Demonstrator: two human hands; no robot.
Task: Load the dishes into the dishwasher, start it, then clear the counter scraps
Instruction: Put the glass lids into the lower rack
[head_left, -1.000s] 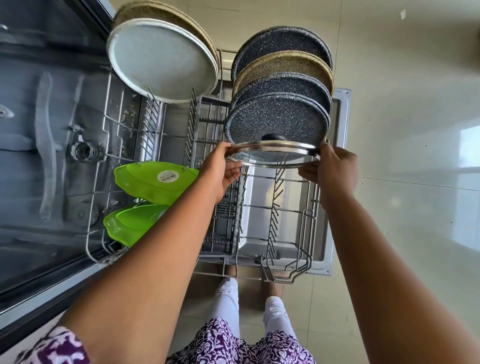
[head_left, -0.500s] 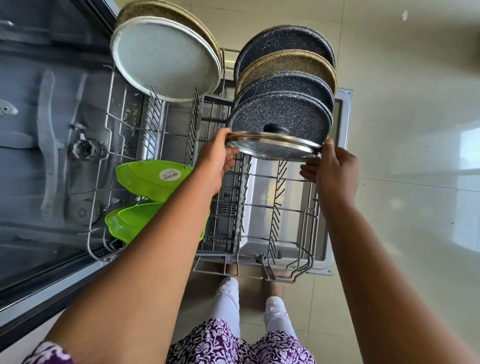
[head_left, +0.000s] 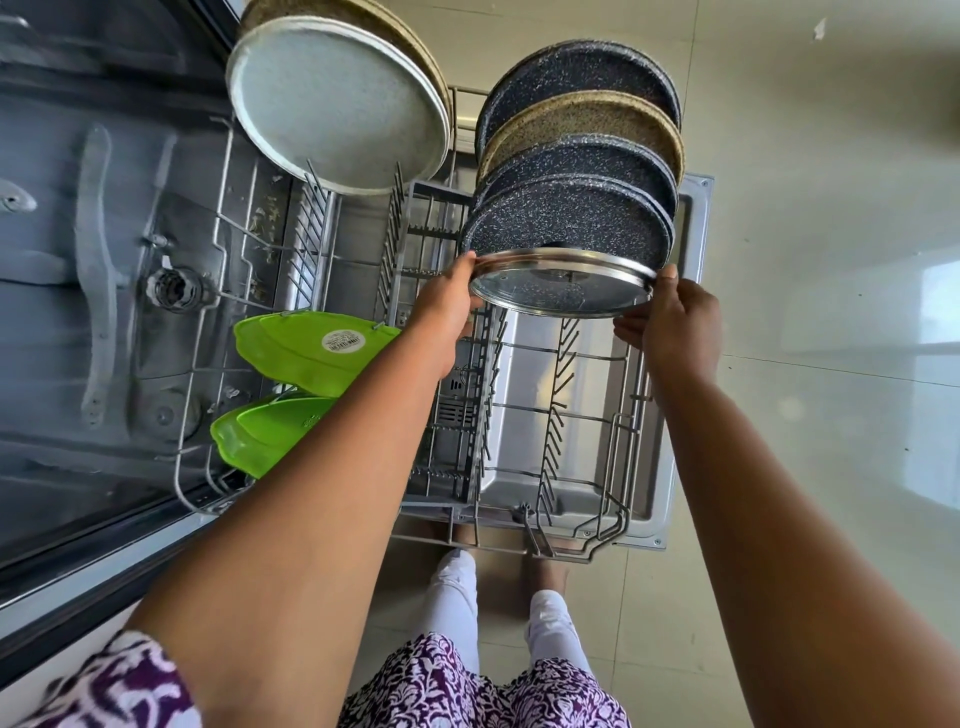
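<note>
Left hand (head_left: 449, 306), right hand (head_left: 675, 322) grip round steel-rimmed glass lid (head_left: 561, 288) against speckled plates (head_left: 571, 218).

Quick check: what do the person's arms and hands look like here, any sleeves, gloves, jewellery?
Both forearms are bare. Left hand and right hand show no gloves, and no rings or watch are visible. A purple-and-white patterned sleeve shows at the left upper arm; the right sleeve is out of view.

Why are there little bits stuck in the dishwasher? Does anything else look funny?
Small food scraps cling to the rack wires and tub floor on the left, near the pale plate. Otherwise nothing looks broken or spilled. The glass lid is tilted only because both hands are holding it by its rim.
</note>
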